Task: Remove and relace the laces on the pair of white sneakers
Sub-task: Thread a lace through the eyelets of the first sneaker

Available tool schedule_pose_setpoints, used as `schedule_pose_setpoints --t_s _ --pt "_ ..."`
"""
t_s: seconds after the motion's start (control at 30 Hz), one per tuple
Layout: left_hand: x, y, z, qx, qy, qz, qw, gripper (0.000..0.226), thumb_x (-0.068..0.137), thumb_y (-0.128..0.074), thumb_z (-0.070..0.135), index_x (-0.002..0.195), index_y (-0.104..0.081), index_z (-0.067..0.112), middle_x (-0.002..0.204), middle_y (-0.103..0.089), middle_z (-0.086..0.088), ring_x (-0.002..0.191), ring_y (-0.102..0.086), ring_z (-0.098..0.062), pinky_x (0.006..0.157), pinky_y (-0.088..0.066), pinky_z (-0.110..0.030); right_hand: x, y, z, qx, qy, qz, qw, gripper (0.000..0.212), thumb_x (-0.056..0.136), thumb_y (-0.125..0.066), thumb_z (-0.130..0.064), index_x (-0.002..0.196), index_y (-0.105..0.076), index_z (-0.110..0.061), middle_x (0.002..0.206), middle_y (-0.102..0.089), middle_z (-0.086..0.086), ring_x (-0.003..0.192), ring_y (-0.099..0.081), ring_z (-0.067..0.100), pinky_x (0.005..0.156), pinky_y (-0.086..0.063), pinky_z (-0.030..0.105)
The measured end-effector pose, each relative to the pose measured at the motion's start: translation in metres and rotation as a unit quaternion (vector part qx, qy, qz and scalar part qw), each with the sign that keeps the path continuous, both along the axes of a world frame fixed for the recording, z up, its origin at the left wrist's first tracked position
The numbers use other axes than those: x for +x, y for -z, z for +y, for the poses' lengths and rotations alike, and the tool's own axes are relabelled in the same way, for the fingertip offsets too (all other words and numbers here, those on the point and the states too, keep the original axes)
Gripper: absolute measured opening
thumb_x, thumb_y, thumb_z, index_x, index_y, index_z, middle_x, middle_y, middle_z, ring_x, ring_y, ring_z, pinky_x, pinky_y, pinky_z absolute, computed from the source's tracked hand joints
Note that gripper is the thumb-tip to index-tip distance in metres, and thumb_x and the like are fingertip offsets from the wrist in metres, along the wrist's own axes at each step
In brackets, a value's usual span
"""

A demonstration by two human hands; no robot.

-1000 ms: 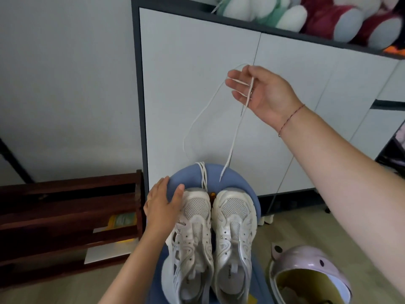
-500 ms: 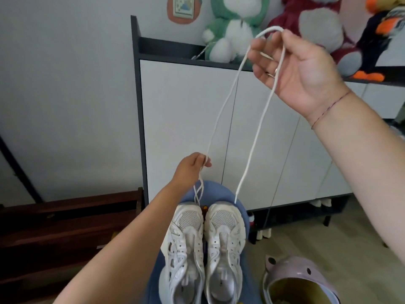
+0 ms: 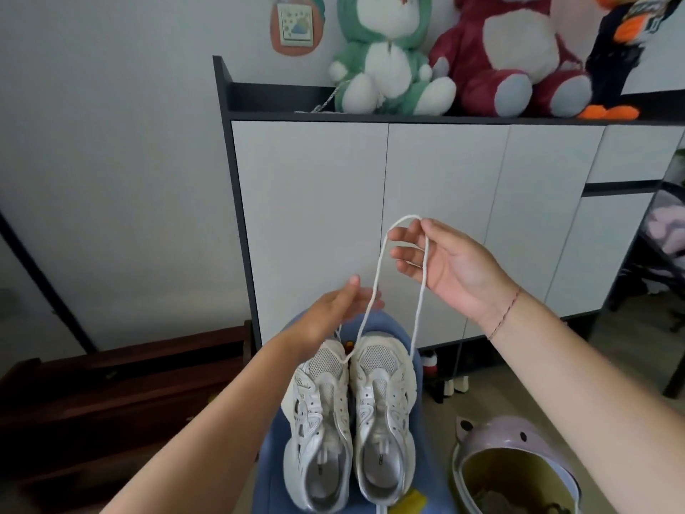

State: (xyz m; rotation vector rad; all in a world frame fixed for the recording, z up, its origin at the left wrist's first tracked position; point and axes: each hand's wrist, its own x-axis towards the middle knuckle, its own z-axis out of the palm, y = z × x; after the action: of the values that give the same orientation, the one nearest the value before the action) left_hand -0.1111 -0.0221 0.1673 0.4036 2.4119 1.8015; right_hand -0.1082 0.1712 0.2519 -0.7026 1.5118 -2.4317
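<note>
white cabinet doors (image 3: 315, 217) behind, smooth blue seat (image 3: 270, 487) below: mesh white sneakers (image 3: 381, 402) side by side, corded lace (image 3: 378, 287) looped from right hand (image 3: 452, 268) pinch; left hand (image 3: 333, 313) grip unclear.

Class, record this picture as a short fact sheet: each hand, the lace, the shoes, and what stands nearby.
Right hand: the higher one, holds the lace looped over its fingers
Left hand: lower, beside one strand; grip unclear
Lace: white, both strands hang towards the toes
Shoes: white pair, side by side on a blue seat
Nearby: helmet on the floor; soft toys on the cabinet
</note>
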Motion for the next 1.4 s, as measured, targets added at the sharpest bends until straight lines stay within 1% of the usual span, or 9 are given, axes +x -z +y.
schedule_pose_setpoints --t_s 0.1,0.17,0.27,0.4,0.5,0.77,0.97,1.23,1.4 --pt "0.012 0.014 0.009 -0.019 0.035 -0.039 0.998 0.063 0.095 -0.022 0.066 0.118 -0.068 0.03 0.106 -0.076 0.006 0.114 -0.064 -0.002 0.104 -0.038 -0.023 0.002 -0.005 -0.002 -0.014 0.004 0.003 1.0 0.022 0.098 -0.04 -0.019 0.083 -0.055 -0.014 0.092 -0.069 0.006 0.072 -0.067 0.017 0.067 -0.055 0.026" --pt "0.017 0.022 0.01 -0.019 0.013 -0.023 0.999 0.061 0.099 -0.023 0.062 0.097 -0.074 0.029 0.077 -0.072 0.002 0.087 -0.067 -0.007 0.09 -0.044 -0.024 0.002 -0.012 0.0 -0.026 0.014 0.003 1.0 0.024 0.099 -0.039 -0.02 0.082 -0.055 -0.015 0.09 -0.069 0.005 0.072 -0.067 0.016 0.067 -0.055 0.026" --pt "0.019 0.035 -0.002 -0.017 -0.046 0.022 0.999 0.064 0.089 -0.033 0.067 0.07 -0.066 0.015 0.054 -0.046 0.005 0.058 -0.044 -0.011 0.071 -0.039 -0.025 0.002 -0.025 0.015 -0.072 0.038 0.001 0.997 0.025 0.099 -0.038 -0.021 0.081 -0.055 -0.015 0.087 -0.069 0.004 0.072 -0.066 0.014 0.067 -0.054 0.024" --pt "0.017 0.042 -0.015 0.01 -0.113 0.036 0.993 0.052 0.1 -0.039 0.05 0.06 -0.043 0.016 0.052 -0.034 0.01 0.053 -0.03 -0.007 0.062 -0.029 -0.024 0.0 -0.035 0.037 -0.092 0.093 0.002 0.991 0.024 0.098 -0.04 -0.025 0.08 -0.055 -0.018 0.079 -0.064 -0.001 0.066 -0.059 0.011 0.066 -0.048 0.022" --pt "0.013 0.03 -0.01 0.024 -0.135 0.061 0.989 0.047 0.107 -0.037 0.036 0.063 -0.039 0.016 0.048 -0.032 0.015 0.05 -0.029 -0.004 0.057 -0.028 -0.02 -0.002 -0.017 0.029 -0.014 0.139 0.019 0.99 0.023 0.097 -0.042 -0.02 0.078 -0.054 -0.015 0.07 -0.05 -0.002 0.053 -0.043 0.008 0.06 -0.033 0.023" --pt "0.012 -0.027 0.029 0.061 -0.046 0.087 0.993 0.043 0.108 -0.036 0.03 0.068 -0.046 0.017 0.05 -0.033 0.015 0.045 -0.028 -0.001 0.052 -0.026 -0.015 0.017 0.051 -0.02 0.192 0.116 0.015 0.975 0.027 0.1 -0.044 -0.019 0.115 -0.056 0.0 0.098 -0.061 0.005 0.04 -0.027 0.005 0.044 -0.022 0.018" --pt "0.01 -0.026 0.026 0.029 -0.053 0.095 0.994 0.047 0.107 -0.038 0.033 0.063 -0.04 0.016 0.047 -0.033 0.015 0.044 -0.028 -0.001 0.049 -0.028 -0.012 0.011 0.057 -0.02 0.27 0.163 0.039 0.948 0.027 0.098 -0.049 -0.028 0.081 -0.055 -0.009 0.055 -0.042 -0.009 0.042 -0.031 0.002 0.04 -0.026 0.014" --pt "0.001 -0.002 -0.001 0.005 -0.115 0.073 0.991 0.048 0.105 -0.04 0.038 0.062 -0.042 0.017 0.05 -0.035 0.013 0.048 -0.031 -0.004 0.055 -0.03 -0.017 -0.014 0.025 0.033 -0.107 0.123 -0.072 0.984 0.037 0.1 -0.038 -0.033 0.067 -0.041 -0.017 0.044 -0.033 -0.008 0.03 -0.022 0.004 0.037 -0.016 0.018" --pt "-0.003 0.01 -0.009 -0.007 -0.131 0.054 0.99 0.049 0.105 -0.041 0.041 0.062 -0.043 0.016 0.054 -0.033 0.006 0.052 -0.03 -0.009 0.061 -0.029 -0.026 -0.018 0.019 0.063 -0.206 0.108 -0.052 0.971 0.041 0.094 -0.044 -0.038 0.057 -0.051 -0.02 0.046 -0.035 -0.008 0.034 -0.025 0.006 0.037 -0.022 0.018"
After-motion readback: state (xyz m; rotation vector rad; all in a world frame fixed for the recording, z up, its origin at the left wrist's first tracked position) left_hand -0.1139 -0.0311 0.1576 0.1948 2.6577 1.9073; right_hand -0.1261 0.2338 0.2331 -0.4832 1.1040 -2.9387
